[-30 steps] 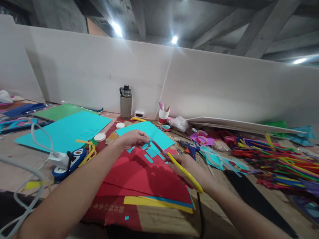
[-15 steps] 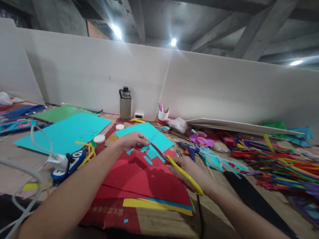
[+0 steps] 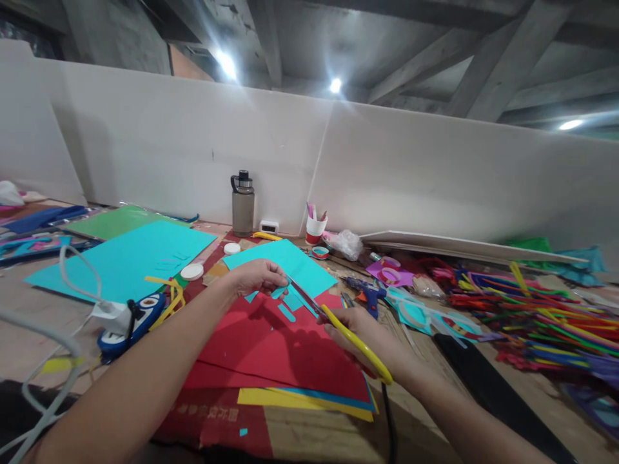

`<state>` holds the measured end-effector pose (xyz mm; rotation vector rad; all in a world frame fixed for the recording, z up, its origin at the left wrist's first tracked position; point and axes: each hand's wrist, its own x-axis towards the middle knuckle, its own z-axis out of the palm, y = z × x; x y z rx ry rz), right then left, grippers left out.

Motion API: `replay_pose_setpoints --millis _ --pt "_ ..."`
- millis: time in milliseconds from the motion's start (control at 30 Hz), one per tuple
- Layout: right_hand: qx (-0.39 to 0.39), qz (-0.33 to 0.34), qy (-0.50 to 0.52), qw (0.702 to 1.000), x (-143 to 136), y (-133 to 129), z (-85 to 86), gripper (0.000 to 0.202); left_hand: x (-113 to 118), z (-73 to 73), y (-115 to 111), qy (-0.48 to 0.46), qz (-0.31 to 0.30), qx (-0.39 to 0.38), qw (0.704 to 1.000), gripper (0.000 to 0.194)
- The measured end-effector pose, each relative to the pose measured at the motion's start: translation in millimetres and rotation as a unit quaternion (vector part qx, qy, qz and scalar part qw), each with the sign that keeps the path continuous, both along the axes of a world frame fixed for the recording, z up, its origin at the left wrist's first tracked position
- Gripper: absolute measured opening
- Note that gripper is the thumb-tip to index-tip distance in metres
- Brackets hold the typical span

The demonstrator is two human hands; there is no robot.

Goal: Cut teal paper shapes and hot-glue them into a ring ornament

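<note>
My right hand is wrapped round the yellow handles of a pair of scissors. Its blades point up and left, reaching the fingertips of my left hand. Those fingers pinch a small piece of turquoise paper, partly hidden by the hand. Below both hands lie red sheets, with a cut turquoise strip on top. A larger turquoise sheet lies just beyond my left hand. Yellow paper sticks out under the red.
On the left are a big turquoise sheet and a blue power strip with white cables. A bottle and a pen cup stand at the back. Rightward lie a glue gun, a black case-like object and colourful pipe cleaners.
Both hands keep almost the same place, the scissors still at the left fingertips. The view has shifted very slightly.
</note>
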<state>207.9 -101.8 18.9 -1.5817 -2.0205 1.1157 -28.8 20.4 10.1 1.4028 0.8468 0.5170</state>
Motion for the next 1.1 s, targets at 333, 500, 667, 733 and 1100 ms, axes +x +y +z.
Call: replay_pose_setpoints --millis 333,500,667,733,1100 --pt "-0.036 -0.011 -0.023 0.999 -5.5 -2.2 -1.5 0.016 -1.1 -5.9 2.4 0.041 -0.015 -0.002 0.999 0.027" --pt "-0.062 -0.044 -0.067 0.995 -13.8 -4.9 2.4 0.014 -3.6 -11.4 6.1 0.076 -0.029 -0.021 0.996 0.032" --pt "-0.090 -0.067 -0.085 0.990 -20.5 -7.4 5.7 0.016 -8.3 -16.1 9.8 0.111 -0.038 -0.047 0.992 0.031" --pt "-0.080 -0.062 -0.078 0.992 -18.4 -6.6 4.4 0.018 -11.1 -15.3 10.5 0.119 -0.038 -0.044 0.991 0.030" --pt "0.127 0.089 -0.114 0.981 -11.6 -8.1 -6.2 0.018 -16.7 -4.4 16.3 -0.018 0.107 -0.044 0.993 0.032"
